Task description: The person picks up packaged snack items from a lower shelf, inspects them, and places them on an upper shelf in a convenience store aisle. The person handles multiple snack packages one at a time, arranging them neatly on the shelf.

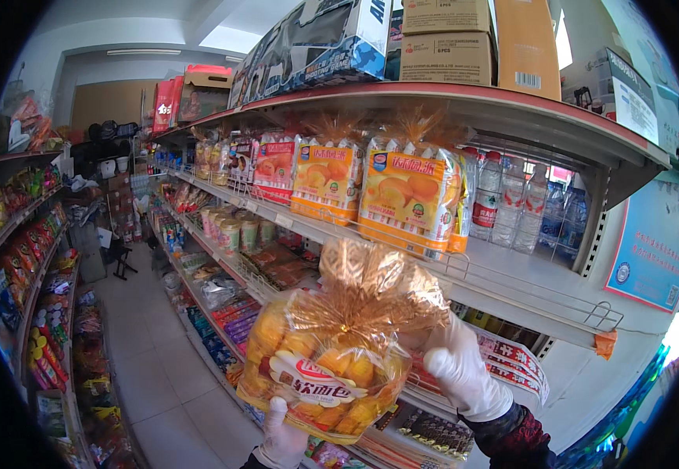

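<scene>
A clear bag of soft bread rolls [322, 375], its gold film neck gathered and flared on top, is held up in front of the shelves. My left hand [283, 437], in a white glove, grips its lower edge with the thumb on the front. At the bag's upper right is my right hand [465, 369], also gloved in white. Its fingers reach behind the bag and are partly hidden, while the thumb stands out at the side. Beyond the bag, an orange pack of pies [404, 196] stands on the upper shelf [492, 269], behind a low wire guard.
More packs of pies, a pink one [273, 167] among them, line this shelf beside plastic water bottles [512, 202]. Cartons [446, 55] and a toy gun box [316, 50] sit overhead. Lidded cups [239, 228] stand lower down. Left of the tiled aisle [157, 346] run snack shelves [28, 228].
</scene>
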`<state>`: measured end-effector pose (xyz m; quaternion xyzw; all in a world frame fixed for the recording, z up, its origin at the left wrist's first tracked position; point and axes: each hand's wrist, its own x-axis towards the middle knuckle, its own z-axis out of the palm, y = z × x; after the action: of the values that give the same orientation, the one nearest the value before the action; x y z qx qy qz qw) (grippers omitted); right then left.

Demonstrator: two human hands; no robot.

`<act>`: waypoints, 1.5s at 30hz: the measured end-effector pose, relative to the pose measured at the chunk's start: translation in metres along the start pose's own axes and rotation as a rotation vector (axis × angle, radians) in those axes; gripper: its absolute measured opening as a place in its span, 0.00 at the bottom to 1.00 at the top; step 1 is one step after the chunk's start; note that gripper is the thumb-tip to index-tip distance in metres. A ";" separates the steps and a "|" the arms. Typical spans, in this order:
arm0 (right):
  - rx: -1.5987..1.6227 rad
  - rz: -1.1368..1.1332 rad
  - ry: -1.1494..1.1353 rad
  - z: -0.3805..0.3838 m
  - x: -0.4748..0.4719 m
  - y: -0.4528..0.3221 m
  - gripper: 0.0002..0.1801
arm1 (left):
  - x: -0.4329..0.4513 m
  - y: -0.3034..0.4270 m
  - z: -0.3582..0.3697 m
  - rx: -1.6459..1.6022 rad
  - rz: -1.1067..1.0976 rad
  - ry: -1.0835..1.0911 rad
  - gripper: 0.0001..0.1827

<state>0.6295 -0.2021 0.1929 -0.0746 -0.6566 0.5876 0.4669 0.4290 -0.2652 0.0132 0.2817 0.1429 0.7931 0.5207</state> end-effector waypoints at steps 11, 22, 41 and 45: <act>-0.296 -0.055 0.604 -0.014 0.012 -0.004 0.06 | -0.026 -0.021 -0.059 0.168 -0.113 0.062 0.26; -1.003 0.469 -0.288 -0.060 0.023 -0.077 0.32 | -0.024 -0.044 -0.058 -0.013 -0.310 0.015 0.35; -1.197 0.099 -0.004 -0.033 0.030 -0.088 0.29 | -0.024 -0.053 -0.031 -0.086 -0.538 -0.086 0.44; -1.108 0.142 -0.136 -0.050 0.018 -0.101 0.31 | -0.028 -0.055 -0.030 -0.139 -0.577 0.000 0.43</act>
<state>0.6997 -0.1854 0.2814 -0.3148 -0.8891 0.1882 0.2738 0.4605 -0.2652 -0.0477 0.1933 0.1626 0.6201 0.7428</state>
